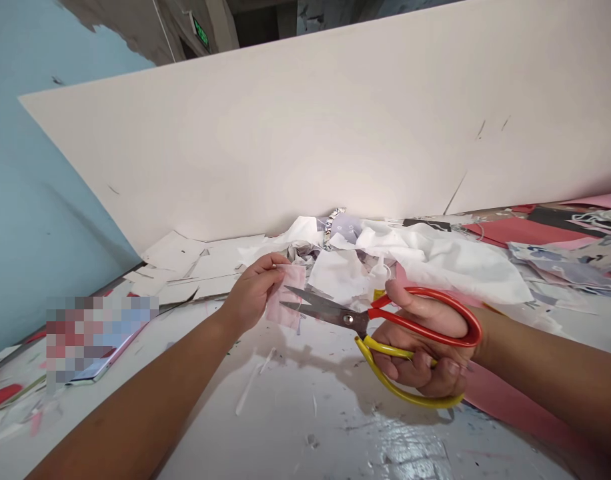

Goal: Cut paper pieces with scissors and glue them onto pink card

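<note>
My right hand point(420, 347) grips a pair of scissors point(348, 319), its fingers through the red and yellow handles. The blades are slightly apart and point left. Between the thumb and fingers of my left hand point(253, 290) is a small piece of thin pale pink fabric point(288, 303), which hangs down. The blade tips lie at the right part of this piece; whether they touch it I cannot tell. Just behind the scissors stands a small white bottle point(379, 273), partly hidden by the right hand and the handles.
White cloth point(435, 257) lies crumpled along the foot of a white board point(305, 133). White card pieces point(220, 257) lie at the back left. Red sheets point(515, 231) and patterned fabric pieces point(570, 260) are heaped on the right. A phone-like device point(93, 367), partly blurred out, is at left.
</note>
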### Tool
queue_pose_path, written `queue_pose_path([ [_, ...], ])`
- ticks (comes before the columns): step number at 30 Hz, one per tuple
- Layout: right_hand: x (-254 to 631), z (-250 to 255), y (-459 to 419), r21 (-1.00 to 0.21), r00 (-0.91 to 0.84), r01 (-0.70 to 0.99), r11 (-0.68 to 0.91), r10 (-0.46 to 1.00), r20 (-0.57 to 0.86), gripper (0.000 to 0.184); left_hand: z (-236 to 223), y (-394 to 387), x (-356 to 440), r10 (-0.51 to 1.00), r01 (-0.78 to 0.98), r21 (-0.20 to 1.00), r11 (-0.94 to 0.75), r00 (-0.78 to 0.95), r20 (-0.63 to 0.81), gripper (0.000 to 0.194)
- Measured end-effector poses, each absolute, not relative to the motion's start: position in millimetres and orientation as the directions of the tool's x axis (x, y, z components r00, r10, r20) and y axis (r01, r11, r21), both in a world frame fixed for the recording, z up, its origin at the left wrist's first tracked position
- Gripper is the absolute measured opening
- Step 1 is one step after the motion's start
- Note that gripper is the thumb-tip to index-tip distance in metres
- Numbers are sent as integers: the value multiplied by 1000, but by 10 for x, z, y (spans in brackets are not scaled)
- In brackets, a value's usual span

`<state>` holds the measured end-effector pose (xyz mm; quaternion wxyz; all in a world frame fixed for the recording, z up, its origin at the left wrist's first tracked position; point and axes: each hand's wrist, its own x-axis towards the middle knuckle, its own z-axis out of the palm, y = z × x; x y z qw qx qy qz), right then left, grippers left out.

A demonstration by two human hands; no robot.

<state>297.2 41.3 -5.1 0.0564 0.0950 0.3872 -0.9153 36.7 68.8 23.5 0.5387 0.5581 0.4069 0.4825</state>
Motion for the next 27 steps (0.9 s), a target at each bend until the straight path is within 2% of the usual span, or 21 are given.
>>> queue_pose_path([
  [6,2969,-102,404,-688,-979,193,-700,-94,-179,99,251,618,446,968,-63,998,4,252,12,9],
  [10,2971,-108,393,-687,-976,217,-693,-152,-154,102,248,639,439,976,-22,999,-43,214,47,8],
  [13,2975,-124,391,-677,-977,212,-705,-142,-159,101,243,665,423,981,-24,997,-80,175,83,8],
  [19,2989,-178,411,-646,-981,189,-740,-119,-150,95,246,625,438,962,-50,999,-2,273,16,9],
  [22,2988,-174,412,-634,-979,196,-748,-109,-174,94,260,600,453,963,-65,998,12,270,6,8],
  [27,2970,-164,430,-620,-966,255,-742,-166,-198,89,273,598,452,960,-83,994,70,275,-45,11],
])
